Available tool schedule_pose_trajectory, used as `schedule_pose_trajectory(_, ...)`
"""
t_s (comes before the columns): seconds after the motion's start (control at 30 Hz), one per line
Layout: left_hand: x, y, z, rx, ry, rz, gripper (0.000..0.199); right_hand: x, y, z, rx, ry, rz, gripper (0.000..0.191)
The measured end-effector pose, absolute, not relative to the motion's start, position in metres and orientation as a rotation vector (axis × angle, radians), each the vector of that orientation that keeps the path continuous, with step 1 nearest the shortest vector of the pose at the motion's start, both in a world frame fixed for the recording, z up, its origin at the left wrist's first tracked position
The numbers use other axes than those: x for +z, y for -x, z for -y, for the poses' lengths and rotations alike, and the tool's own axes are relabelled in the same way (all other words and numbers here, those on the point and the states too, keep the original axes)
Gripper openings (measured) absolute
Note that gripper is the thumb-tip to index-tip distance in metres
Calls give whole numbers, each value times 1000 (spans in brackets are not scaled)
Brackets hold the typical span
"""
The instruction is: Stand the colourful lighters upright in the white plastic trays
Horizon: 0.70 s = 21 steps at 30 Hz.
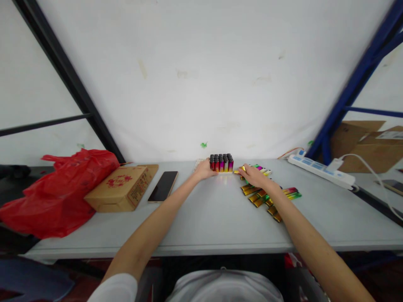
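Observation:
Several lighters (pixel 221 163) with black tops and red, purple and yellow bodies stand upright in a tight block in a low pale tray (pixel 225 172). My left hand (pixel 204 169) grips the left end of this tray, its thumb at the front. To the right of the block, my right hand (pixel 254 175) is closed on a gold-ended lighter (pixel 239 170). Around and under that hand lie more loose lighters (pixel 258 201), gold at one end and green, red or yellow at the other. My right fingers partly hide the lighter they hold.
On the left of the grey table (pixel 201 226) are a red plastic bag (pixel 59 193), a cardboard box (pixel 122 188) and a phone (pixel 163 186). A white power strip (pixel 321 171) lies at the right, cardboard boxes (pixel 368 144) beyond it. A white wall (pixel 201 84) rises behind.

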<state>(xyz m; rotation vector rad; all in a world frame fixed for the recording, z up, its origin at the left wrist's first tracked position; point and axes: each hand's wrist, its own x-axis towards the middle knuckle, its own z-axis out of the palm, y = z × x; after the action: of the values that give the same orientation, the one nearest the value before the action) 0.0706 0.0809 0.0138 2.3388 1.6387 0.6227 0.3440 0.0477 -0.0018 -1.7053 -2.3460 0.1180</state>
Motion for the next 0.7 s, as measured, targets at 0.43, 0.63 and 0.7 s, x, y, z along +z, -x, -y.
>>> schedule_pose_trajectory(0.43,20,-44,-21,294,-2507,-2035,52,-6,-345,-47,190,1610,2289,34)
schedule_pose_trajectory(0.63,28,-26,27,34,-2494,-2023,45,-8,-344,-46,170,1618,2265,31)
schedule_pose_trajectory(0.7,31,-26,45,-9,-2521,-2001,47,-9,-344,-47,140,1576,2257,30)
